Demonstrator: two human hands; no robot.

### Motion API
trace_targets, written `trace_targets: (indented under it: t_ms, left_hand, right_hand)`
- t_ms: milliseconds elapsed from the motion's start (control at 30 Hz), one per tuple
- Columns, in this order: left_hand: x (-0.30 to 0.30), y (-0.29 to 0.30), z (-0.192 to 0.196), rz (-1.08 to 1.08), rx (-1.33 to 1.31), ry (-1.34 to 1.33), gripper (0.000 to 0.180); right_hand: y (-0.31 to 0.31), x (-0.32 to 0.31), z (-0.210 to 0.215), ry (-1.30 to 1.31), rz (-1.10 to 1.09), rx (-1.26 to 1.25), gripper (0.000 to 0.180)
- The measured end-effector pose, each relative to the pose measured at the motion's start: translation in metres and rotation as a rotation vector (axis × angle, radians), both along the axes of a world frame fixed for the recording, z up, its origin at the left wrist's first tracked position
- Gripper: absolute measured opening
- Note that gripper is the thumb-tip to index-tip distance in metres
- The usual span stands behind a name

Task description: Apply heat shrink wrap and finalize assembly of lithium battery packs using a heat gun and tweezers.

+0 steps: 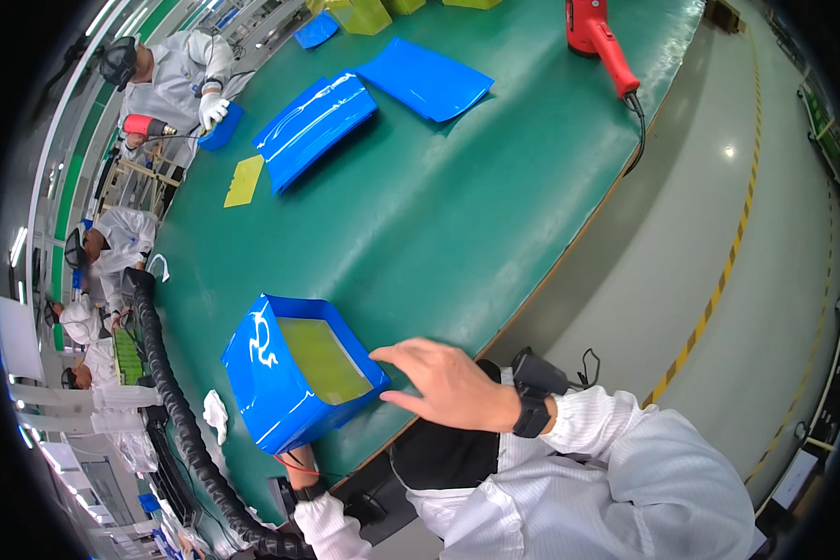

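Note:
A box-shaped pack in glossy blue film [269, 373] sits on the green bench top close to me. Its near right end is uncovered and shows a yellow-green panel [322, 359], with blue film standing up around it. My right hand [448, 381] is beside that end, thumb and fingers spread, holding nothing. The fingertips are close to the film's edge; whether they touch it I cannot tell. At the pack's lower side is my left hand [301, 467], its fingers hidden behind the pack. A thin red wire [294, 463] runs near that wrist.
Blue film sleeves [315, 129] and a yellow-green sheet [244, 181] lie farther along the bench [439, 243]. A red heat gun [603, 47] rests at the far right edge, cord hanging. A black corrugated hose [163, 373] runs along the left. Co-workers [182, 70] work beyond it.

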State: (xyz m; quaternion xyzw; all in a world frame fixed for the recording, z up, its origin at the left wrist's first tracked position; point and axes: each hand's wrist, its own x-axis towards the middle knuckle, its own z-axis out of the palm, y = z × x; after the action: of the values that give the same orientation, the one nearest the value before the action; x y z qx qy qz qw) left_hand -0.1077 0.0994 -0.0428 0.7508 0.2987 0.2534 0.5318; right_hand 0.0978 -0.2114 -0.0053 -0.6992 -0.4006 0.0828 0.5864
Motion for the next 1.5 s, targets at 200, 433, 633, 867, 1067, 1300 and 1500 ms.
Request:
trace_targets:
  t_ms: [200,433,633,867,1067,1300,1500]
  left_hand:
    - [-0.014,-0.053,0.025,-0.372,0.222,0.33,0.057]
    - [0.014,-0.081,0.019,-0.107,0.529,0.307,0.034]
    - [0.03,-0.069,0.019,-0.179,0.415,0.136,0.018]
    - [0.011,0.029,-0.011,-0.279,0.179,0.135,0.028]
    - [0.03,0.048,-0.017,-0.28,0.102,0.081,0.026]
    - [0.038,0.026,-0.02,-0.211,0.298,0.1,0.032]
    - [0.028,0.012,0.008,-0.262,0.379,0.047,0.035]
  right_hand:
    - [0.022,0.021,-0.009,-0.203,0.099,0.084,0.051]
    - [0.049,0.013,-0.007,-0.18,0.251,-0.224,0.058]
    - [0.035,0.014,-0.004,-0.232,0.191,0.035,0.046]
    - [-0.082,0.116,0.043,-0.303,-0.515,0.07,0.028]
    - [-0.231,0.308,0.024,-0.224,-1.165,-0.237,0.058]
    - [-0.243,0.406,-0.004,0.191,-0.78,-0.015,0.056]
    - [-0.199,0.352,-0.001,0.476,-0.635,0.086,0.045]
